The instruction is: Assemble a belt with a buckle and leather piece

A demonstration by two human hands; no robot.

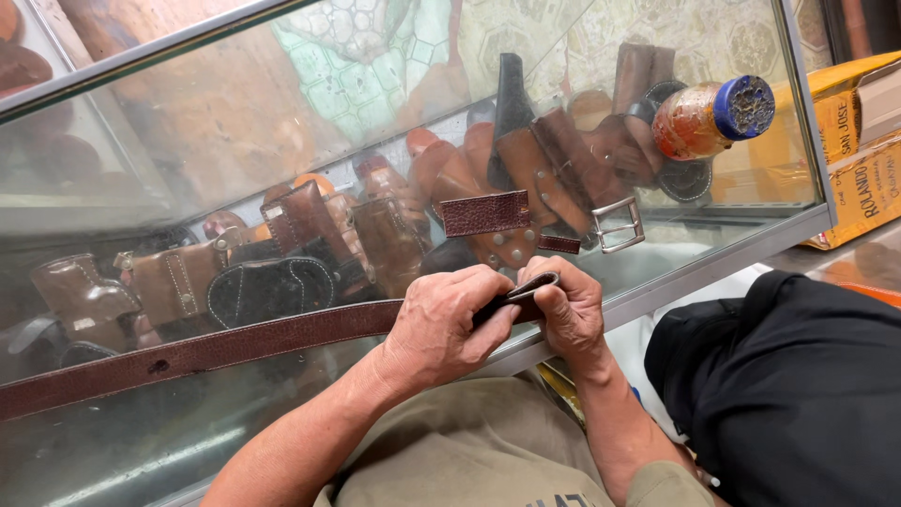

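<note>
Brown leather belt (216, 349) lies across the glass worktop (282, 141), running from 9 o'clock in to centre, where both hands meet on its end. Left hand (449, 324) wraps over the strap, grip closed tight on it, knuckles up. Right hand (568, 305) pinches the folded belt tip, fingers curled shut on the leather, thumb pressing the fold; the exact fingertip contact is hidden behind the fold.

Just past the hands at 12 o'clock: a short brown leather strip (486, 213) and a small leather loop piece (559, 244), both loose on the glass. Metal square buckle (618, 224) at 1 o'clock, apart from the belt. Bottle with blue cap (710, 117) lying on its side at 2 o'clock, near the worktop edge. Under the glass: leather holsters and pouches (272, 272). Yellow cardboard box (859, 160) at 3 o'clock, off the worktop. Dark cloth (798, 394) at 4 o'clock.

Risks, judged: the fold could spring open if the right thumb eases, since stiff leather resists bending. Long free strap hangs toward 9 o'clock, so a tug could sweep the loose strip, loop or buckle off the glass. Bottle on its side may roll if the glass gets bumped.
</note>
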